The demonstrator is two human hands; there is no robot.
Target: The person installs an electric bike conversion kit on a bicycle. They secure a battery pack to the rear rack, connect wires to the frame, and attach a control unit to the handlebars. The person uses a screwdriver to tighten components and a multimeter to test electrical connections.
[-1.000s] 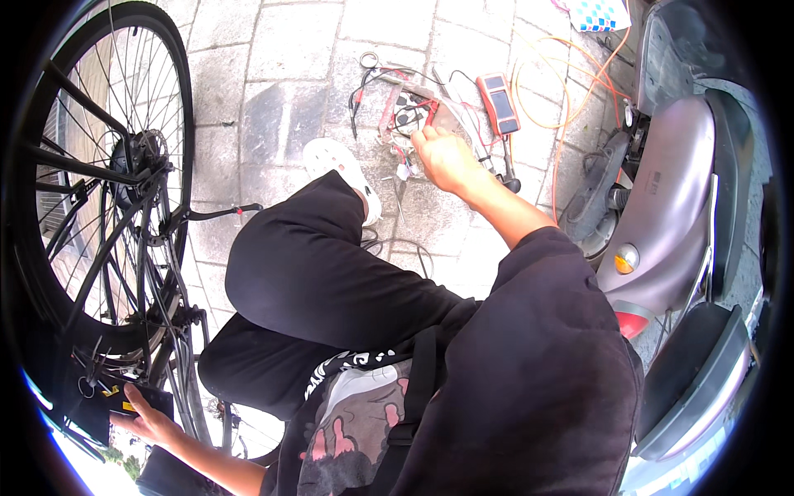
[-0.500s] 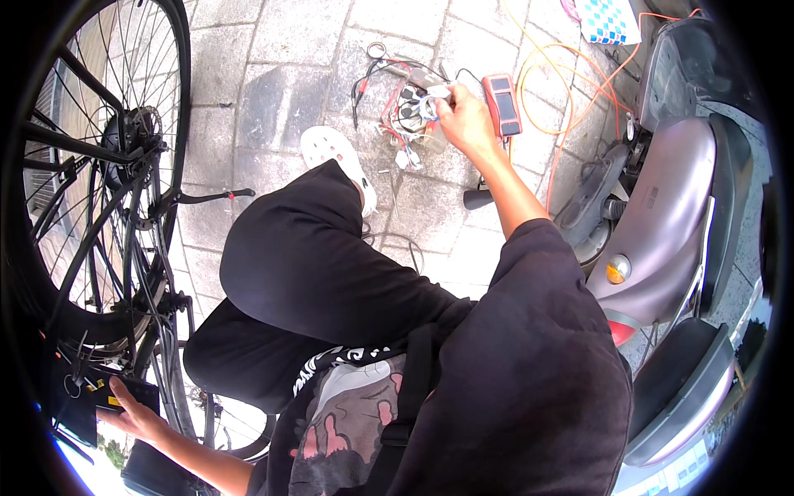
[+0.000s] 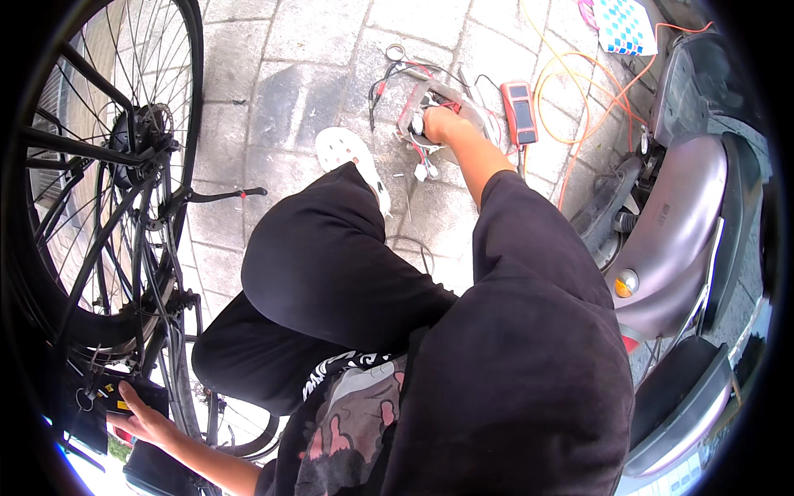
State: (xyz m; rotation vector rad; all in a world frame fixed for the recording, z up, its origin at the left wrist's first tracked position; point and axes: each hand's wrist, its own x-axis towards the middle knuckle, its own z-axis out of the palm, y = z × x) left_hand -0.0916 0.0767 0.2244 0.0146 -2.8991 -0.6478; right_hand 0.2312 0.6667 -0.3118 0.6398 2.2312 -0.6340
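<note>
My right hand (image 3: 447,126) reaches down into a shallow, translucent grey container (image 3: 478,109) on the paving, which holds a tangle of wires. Its fingers are hidden among the wires, so what they grip cannot be made out. White plug connectors (image 3: 425,171) on thin wires hang out at the container's near side. At the lower left, my left hand (image 3: 142,418) is beside a black box-like part (image 3: 150,395) with small yellow marks, by the bicycle. Thumb and fingers are spread apart there, some fingers partly hidden.
A red-and-grey handheld meter (image 3: 521,114) lies right of the container, near a coiled orange cable (image 3: 584,99). Black leads (image 3: 371,105) and a tape roll (image 3: 395,52) lie to its left. A bicycle wheel (image 3: 197,91) stands at left, a grey scooter (image 3: 674,223) at right.
My right hand has gone from the white connectors and wires at the container's top down into it. The container's wall shows more now. My left hand stays by the black part; the view has shifted slightly.
</note>
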